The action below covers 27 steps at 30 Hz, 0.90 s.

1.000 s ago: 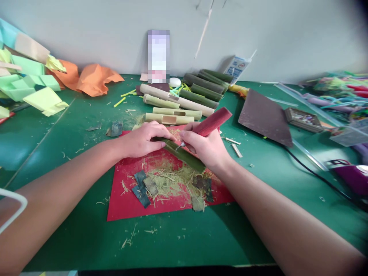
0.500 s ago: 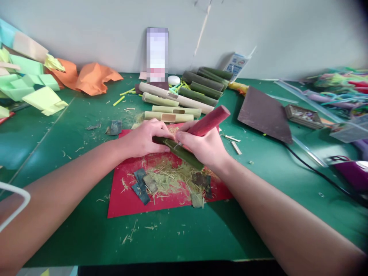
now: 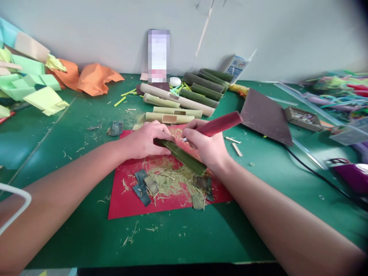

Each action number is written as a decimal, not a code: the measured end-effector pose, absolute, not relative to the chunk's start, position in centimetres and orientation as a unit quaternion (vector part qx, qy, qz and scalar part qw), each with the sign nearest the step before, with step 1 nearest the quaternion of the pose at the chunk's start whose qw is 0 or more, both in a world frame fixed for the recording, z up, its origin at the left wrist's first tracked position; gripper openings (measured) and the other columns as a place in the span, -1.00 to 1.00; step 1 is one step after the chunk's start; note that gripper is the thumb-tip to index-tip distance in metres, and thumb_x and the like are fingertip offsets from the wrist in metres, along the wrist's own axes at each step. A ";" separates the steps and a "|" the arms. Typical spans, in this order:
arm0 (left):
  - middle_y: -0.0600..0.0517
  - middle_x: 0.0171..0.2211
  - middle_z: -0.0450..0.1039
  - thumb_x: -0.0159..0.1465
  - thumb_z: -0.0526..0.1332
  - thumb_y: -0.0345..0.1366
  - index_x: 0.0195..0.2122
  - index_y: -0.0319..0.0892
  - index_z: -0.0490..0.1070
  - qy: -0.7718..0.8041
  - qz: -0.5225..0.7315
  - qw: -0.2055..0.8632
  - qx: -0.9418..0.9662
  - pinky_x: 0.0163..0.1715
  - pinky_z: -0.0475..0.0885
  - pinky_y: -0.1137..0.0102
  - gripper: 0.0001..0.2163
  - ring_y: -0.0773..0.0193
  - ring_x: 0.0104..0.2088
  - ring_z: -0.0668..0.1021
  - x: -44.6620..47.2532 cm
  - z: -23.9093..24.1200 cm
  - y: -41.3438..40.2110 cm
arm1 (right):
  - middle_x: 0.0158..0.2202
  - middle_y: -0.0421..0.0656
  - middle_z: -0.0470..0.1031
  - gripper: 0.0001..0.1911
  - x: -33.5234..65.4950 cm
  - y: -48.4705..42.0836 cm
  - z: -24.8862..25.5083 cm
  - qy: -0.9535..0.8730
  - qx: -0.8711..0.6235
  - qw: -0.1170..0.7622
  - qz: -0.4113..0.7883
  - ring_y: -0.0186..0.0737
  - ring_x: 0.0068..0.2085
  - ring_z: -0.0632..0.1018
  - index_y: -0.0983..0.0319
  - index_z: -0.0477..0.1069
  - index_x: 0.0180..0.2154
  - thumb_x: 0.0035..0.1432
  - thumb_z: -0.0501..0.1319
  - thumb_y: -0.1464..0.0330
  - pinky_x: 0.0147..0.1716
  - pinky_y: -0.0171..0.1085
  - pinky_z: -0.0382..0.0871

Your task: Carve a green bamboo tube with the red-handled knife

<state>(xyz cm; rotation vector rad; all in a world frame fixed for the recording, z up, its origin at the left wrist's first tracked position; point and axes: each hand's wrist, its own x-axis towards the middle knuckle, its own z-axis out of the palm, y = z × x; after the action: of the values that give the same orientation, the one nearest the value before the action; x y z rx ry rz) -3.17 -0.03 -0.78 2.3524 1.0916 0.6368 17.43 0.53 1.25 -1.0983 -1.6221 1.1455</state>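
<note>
My left hand (image 3: 149, 140) is closed on the upper left end of a dark green bamboo piece (image 3: 186, 158), which slants down to the right over a red sheet (image 3: 120, 203). In my right hand (image 3: 211, 143) is a carving knife (image 3: 221, 124) with a thick red handle, its handle pointing up to the right. A little of its metal shows by my fingertips, just above the bamboo; the tip is too small to make out. Pale shavings (image 3: 169, 178) and dark sandpaper-like squares (image 3: 141, 188) lie on the sheet below the bamboo.
Behind the sheet lie several bamboo tubes (image 3: 176, 112), some with cut openings. A phone (image 3: 159, 55) leans on the wall. Crumpled coloured paper (image 3: 94, 78) lies left. A brown board (image 3: 266, 115), a small tray (image 3: 303, 119) and a black cable (image 3: 313, 168) are at right.
My right hand has moved right with the knife, away from the bamboo's surface, and the handle has tipped lower. The left hand keeps its hold on the bamboo.
</note>
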 end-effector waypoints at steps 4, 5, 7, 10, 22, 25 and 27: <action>0.01 -0.12 0.56 0.21 0.34 -0.20 -0.09 -0.05 0.57 0.399 0.224 0.232 0.858 0.01 0.35 0.21 -0.76 0.14 -0.06 0.47 -3.1 -0.6 0.1 | -0.60 -0.28 0.28 -0.88 17.8 0.5 1.7 -0.632 -0.436 0.440 0.465 -0.39 -0.54 0.25 0.22 0.34 -0.57 -0.03 0.21 0.39 -0.54 -0.29 0.10; 0.01 -0.12 0.56 0.22 0.34 -0.20 -0.09 -0.05 0.58 0.399 0.222 0.236 0.858 0.01 0.35 0.21 -0.77 0.14 -0.06 0.47 -3.1 -0.5 0.0 | -0.60 -0.28 0.28 -0.87 17.7 0.3 1.8 -0.635 -0.435 0.435 0.467 -0.39 -0.54 0.25 0.22 0.34 -0.58 -0.03 0.21 0.40 -0.55 -0.29 0.09; 0.02 -0.12 0.56 0.23 0.34 -0.19 -0.10 -0.04 0.58 0.400 0.219 0.242 0.856 0.02 0.34 0.21 -0.78 0.15 -0.06 0.47 -3.1 -0.4 0.0 | -0.60 -0.28 0.29 -0.86 17.6 0.0 2.1 -0.641 -0.438 0.419 0.471 -0.40 -0.54 0.25 0.23 0.33 -0.60 -0.04 0.20 0.41 -0.55 -0.30 0.09; 0.04 -0.13 0.56 0.22 0.34 -0.19 -0.12 -0.02 0.59 0.401 0.224 0.249 0.852 0.01 0.34 0.22 -0.79 0.15 -0.07 0.47 -3.1 -0.3 -0.1 | -0.61 -0.28 0.30 -0.87 17.2 -0.6 2.4 -0.655 -0.440 0.402 0.465 -0.40 -0.54 0.25 0.23 0.36 -0.59 -0.05 0.22 0.40 -0.55 -0.31 0.09; 0.05 -0.13 0.54 0.20 0.36 -0.21 -0.15 -0.02 0.57 0.400 0.231 0.252 0.850 0.01 0.35 0.24 -0.81 0.16 -0.06 0.47 -3.1 -0.4 -0.2 | -0.60 -0.29 0.33 -0.87 17.1 -0.4 1.8 -0.652 -0.447 0.390 0.472 -0.40 -0.53 0.29 0.23 0.35 -0.60 -0.06 0.22 0.40 -0.56 -0.33 0.12; 0.06 -0.13 0.54 0.21 0.35 -0.21 -0.14 -0.01 0.58 0.402 0.226 0.251 0.851 0.00 0.35 0.24 -0.81 0.16 -0.06 0.46 -3.1 -0.4 -0.2 | -0.60 -0.28 0.33 -0.87 17.1 -0.4 1.8 -0.660 -0.445 0.392 0.461 -0.40 -0.54 0.29 0.22 0.35 -0.60 -0.07 0.23 0.38 -0.57 -0.33 0.12; 0.06 -0.13 0.54 0.21 0.35 -0.21 -0.13 -0.01 0.58 0.405 0.220 0.252 0.851 -0.01 0.35 0.24 -0.80 0.16 -0.07 0.46 -3.1 -0.4 -0.2 | -0.60 -0.28 0.34 -0.88 17.0 -0.5 2.0 -0.667 -0.446 0.388 0.454 -0.39 -0.53 0.30 0.22 0.36 -0.61 -0.08 0.22 0.39 -0.56 -0.32 0.13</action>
<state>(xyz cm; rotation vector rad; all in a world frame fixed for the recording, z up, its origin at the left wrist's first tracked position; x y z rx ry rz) -3.07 -0.16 -0.36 2.3134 1.1018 0.5995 17.01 -0.47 2.00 -1.1358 -1.6964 1.1548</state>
